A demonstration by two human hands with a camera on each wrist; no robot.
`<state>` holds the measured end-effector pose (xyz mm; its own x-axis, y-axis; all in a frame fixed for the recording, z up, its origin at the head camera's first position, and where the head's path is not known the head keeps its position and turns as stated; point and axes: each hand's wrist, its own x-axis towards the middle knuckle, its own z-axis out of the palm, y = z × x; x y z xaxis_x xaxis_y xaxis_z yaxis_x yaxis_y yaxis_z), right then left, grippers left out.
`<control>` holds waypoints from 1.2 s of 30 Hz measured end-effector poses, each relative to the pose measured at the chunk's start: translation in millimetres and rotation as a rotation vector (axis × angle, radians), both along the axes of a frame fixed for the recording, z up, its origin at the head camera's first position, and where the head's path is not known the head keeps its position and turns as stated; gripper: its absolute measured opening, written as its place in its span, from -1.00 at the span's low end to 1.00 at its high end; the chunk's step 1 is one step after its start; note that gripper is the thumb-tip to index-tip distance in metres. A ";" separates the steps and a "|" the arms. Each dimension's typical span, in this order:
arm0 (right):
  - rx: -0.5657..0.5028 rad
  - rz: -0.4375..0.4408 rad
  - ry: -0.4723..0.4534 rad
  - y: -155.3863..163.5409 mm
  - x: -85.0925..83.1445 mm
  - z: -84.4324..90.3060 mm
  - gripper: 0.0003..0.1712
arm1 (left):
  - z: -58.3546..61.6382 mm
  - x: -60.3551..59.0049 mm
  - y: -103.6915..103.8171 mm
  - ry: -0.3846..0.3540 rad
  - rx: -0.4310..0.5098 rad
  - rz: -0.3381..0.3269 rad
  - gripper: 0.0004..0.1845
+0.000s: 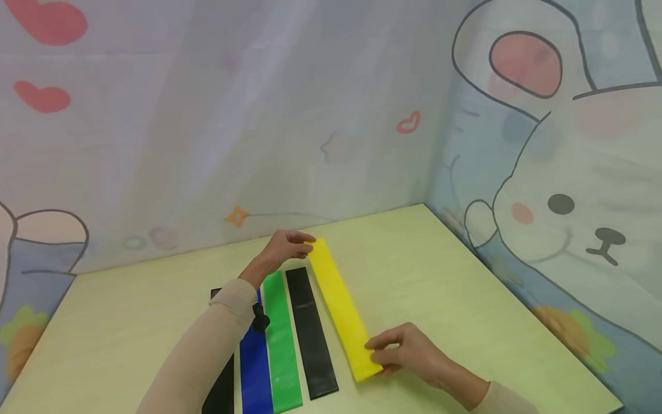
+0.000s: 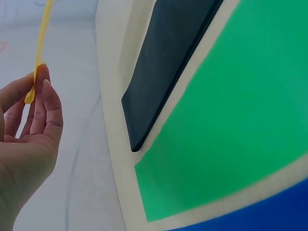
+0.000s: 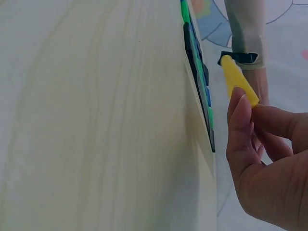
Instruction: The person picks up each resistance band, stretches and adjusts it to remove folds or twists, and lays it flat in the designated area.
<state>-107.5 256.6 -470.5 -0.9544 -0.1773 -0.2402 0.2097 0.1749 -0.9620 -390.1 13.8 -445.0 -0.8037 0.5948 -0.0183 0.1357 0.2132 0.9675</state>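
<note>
A long yellow band (image 1: 340,307) is stretched between both hands just above the pale wooden table (image 1: 439,276). My left hand (image 1: 289,244) pinches its far end; the wrist view shows the thin yellow edge (image 2: 41,53) between the fingertips (image 2: 42,84). My right hand (image 1: 400,351) pinches the near end (image 3: 238,82) between thumb and fingers. To the left of the yellow band lie a black band (image 1: 312,333), a green band (image 1: 281,345) and a blue band (image 1: 255,368), side by side and flat on the table.
Another black band (image 1: 221,391) lies partly under my left forearm. Cartoon-printed curtains (image 1: 558,190) wall in the table at the back and right. Bare tabletop stretches right of the yellow band and on the far left.
</note>
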 end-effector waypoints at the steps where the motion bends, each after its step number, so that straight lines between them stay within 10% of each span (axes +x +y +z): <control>1: 0.016 0.002 -0.004 -0.5 0.1 -1.0 -0.70 | -1.0 -0.2 -0.1 -0.001 -0.010 -0.006 -0.65; 36: 0.317 0.183 0.070 -17.2 -16.0 -4.0 -0.82 | -30.5 -13.9 17.0 0.153 -0.298 -0.039 -0.79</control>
